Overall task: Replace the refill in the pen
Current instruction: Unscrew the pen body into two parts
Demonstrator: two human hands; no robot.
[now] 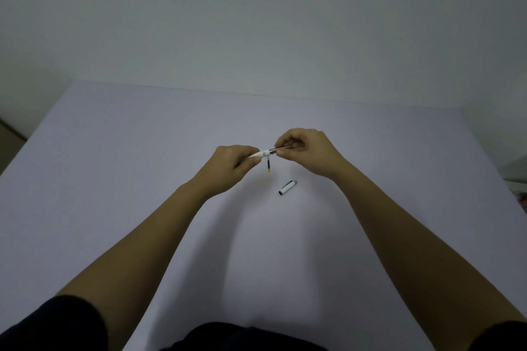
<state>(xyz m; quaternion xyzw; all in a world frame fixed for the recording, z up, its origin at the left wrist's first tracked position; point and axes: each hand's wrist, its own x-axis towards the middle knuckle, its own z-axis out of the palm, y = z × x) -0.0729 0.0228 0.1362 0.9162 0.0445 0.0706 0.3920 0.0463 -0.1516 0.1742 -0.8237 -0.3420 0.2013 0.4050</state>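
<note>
My left hand [229,165] grips a white pen barrel [261,154] above the middle of the table. My right hand [306,149] pinches a thin refill [282,147] at the barrel's open right end; how deep it sits in the barrel is hidden. A second dark refill with a yellow tip [269,165] lies on the table just below the barrel. The white pen cap [288,187] with a dark end lies on the table, below and to the right of both hands.
The table [142,165] has a pale lilac top that runs back to a plain grey wall. Its left and right edges show at the sides of the view. Dark sleeves cover my upper arms at the bottom.
</note>
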